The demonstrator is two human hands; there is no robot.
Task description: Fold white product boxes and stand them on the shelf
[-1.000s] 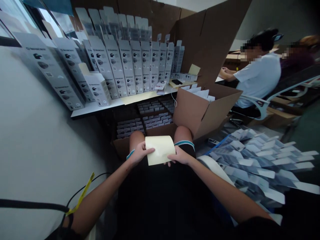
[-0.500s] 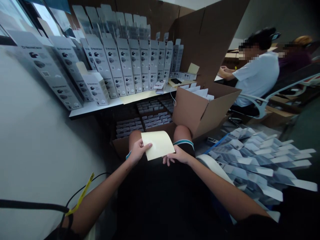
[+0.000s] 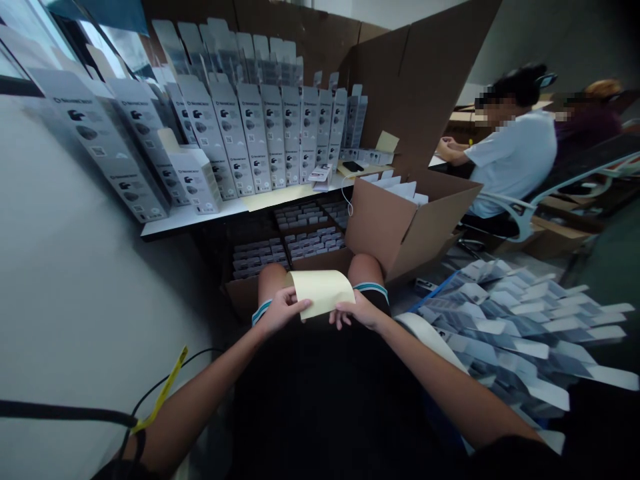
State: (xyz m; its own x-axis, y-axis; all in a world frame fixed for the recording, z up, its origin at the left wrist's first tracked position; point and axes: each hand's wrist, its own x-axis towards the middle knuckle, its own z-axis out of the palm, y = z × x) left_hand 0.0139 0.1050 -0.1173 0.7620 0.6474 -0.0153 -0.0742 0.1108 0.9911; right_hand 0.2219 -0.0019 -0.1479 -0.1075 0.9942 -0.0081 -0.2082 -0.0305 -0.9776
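Yellow sheet (image 3: 320, 291) is being held over the lap, just in front of the two bare knees, its top edge curling toward the camera. Both forearms are reaching forward and inward from the lower corners of the view, converging at the sheet. Left hand (image 3: 281, 311) is pinching the sheet's lower left corner, thumb on top and fingers curled beneath. Right hand (image 3: 357, 311) is gripping the lower right edge, its fingers (image 3: 340, 320) hanging down below the paper. The sheet is sitting between the two hands, touching both, tilted so its pale face is showing upward. Beyond the knees an open cardboard box (image 3: 400, 220) is standing with white cards sticking out, and low trays of small packs (image 3: 300, 240) are lying under the desk (image 3: 200, 212). Rows of grey retail cartons (image 3: 260, 133) are leaning upright on the desk. A heap of flat carton blanks (image 3: 520, 327) is lying to the right. A seated co-worker in a white shirt (image 3: 515, 157) is working well apart at the far right.
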